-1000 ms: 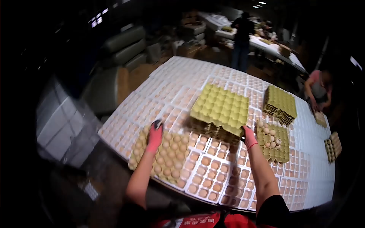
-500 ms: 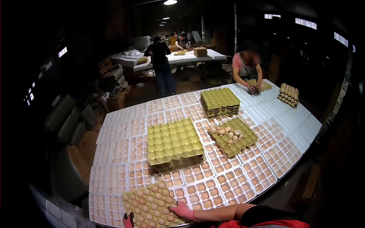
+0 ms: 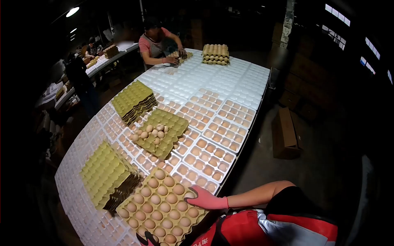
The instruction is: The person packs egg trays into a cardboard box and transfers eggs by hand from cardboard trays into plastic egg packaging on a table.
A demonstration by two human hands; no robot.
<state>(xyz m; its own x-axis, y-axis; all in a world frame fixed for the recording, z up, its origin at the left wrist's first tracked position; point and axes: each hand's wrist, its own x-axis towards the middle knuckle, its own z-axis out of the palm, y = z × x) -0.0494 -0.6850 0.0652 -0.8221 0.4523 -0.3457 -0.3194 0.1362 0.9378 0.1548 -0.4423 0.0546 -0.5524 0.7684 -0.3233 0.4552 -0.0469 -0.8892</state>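
Observation:
A pulp tray full of brown eggs (image 3: 158,210) is between my hands, near my body. My right hand (image 3: 204,198), in a pink glove, grips its right edge, thumb over the rim. At the bottom edge of the view my left hand (image 3: 147,238), its glove dark at the fingers, holds the near-left edge and is partly cut off. Just left of the tray stands a stack of empty pulp trays (image 3: 106,174). Beyond lies a pulp tray holding several loose eggs (image 3: 161,133), on top of the white egg-filled packs (image 3: 209,160).
Another stack of empty pulp trays (image 3: 134,100) stands farther back. Across the table a person in a pink top (image 3: 154,47) handles eggs beside stacked full trays (image 3: 216,54). A cardboard box (image 3: 285,133) sits on the floor at the right. A second person stands at the left.
The view has swung right. My hands have gone from the tray stack and the egg tray's far side to both edges of the egg tray, which now sits right of the near stack.

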